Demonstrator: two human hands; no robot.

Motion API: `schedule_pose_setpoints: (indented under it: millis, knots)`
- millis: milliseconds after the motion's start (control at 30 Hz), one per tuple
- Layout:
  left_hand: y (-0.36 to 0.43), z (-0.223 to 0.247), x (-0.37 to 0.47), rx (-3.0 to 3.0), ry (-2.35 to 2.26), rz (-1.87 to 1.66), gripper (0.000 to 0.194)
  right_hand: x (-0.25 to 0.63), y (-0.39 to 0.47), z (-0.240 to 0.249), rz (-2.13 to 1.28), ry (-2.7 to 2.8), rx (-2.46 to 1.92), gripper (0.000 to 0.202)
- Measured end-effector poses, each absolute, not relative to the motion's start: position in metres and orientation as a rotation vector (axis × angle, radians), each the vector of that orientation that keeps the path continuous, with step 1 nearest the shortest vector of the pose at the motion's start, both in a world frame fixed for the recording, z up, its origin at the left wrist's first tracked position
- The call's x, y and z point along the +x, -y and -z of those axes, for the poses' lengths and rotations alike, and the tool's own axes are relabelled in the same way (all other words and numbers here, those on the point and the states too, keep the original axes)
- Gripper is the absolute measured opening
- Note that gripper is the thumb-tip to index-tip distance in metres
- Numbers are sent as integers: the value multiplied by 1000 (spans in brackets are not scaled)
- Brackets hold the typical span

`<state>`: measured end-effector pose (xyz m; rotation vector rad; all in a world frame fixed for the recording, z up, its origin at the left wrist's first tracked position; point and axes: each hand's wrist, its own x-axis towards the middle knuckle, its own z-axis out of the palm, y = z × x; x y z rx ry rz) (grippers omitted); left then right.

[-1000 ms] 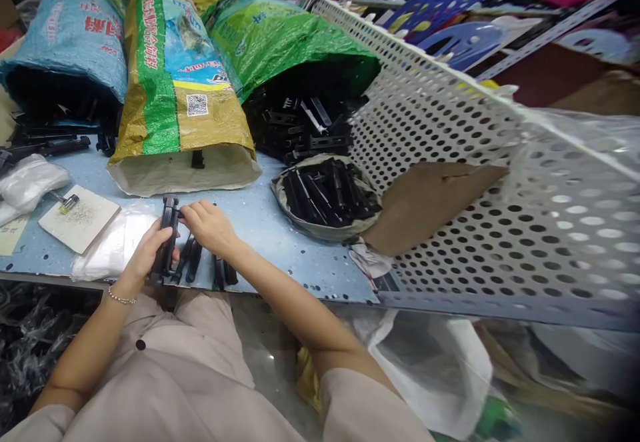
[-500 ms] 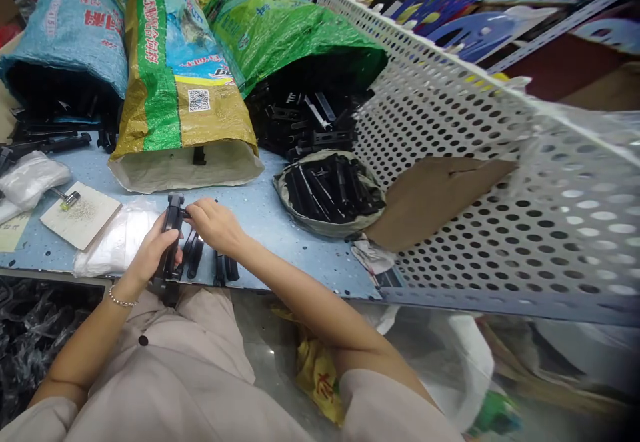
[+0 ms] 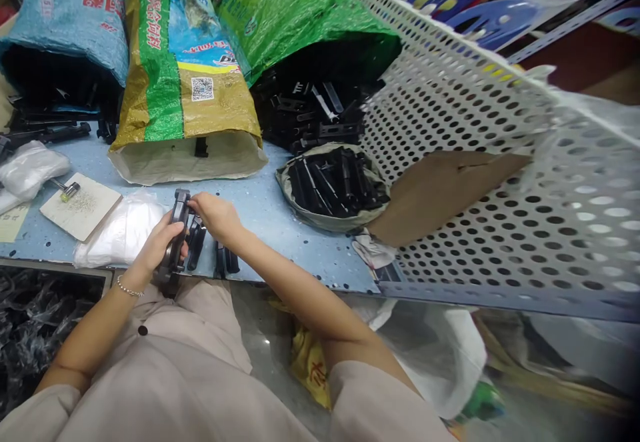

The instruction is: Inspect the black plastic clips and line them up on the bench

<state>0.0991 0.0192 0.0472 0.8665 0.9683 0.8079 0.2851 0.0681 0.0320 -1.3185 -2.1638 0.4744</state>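
Note:
Near the table's front edge, my left hand is wrapped round a long black plastic part, held tilted with its top end away from me. My right hand is closed in a pinch against the right side of that part, close to its top. What sits between those fingertips is too small to make out. More black plastic pieces lie on the table just right of the held one, and another group lies further right. A stack of clear plastic bags is beside my left hand.
Woven sacks, blue, yellow-green and green, lie at the back, black parts spilling from two. A cloth bag holds black parts. A perforated white panel borders the right. A pale tile lies left.
My view has shifted slightly. The left hand still grips the black part, now leaning a little more to the right, and the right hand's pinch has moved slightly up along its side.

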Motion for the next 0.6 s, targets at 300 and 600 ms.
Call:
schedule_pose_setpoints:
  millis: [300, 600]
  knots:
    - [-41, -25, 86, 760, -1050, -1045, 36, 260, 0, -20, -550, 2452, -1038, 40]
    - [-40, 53, 107, 1265, -1373, -1044, 47, 275, -162, 2, -323, 2042, -1581, 29]
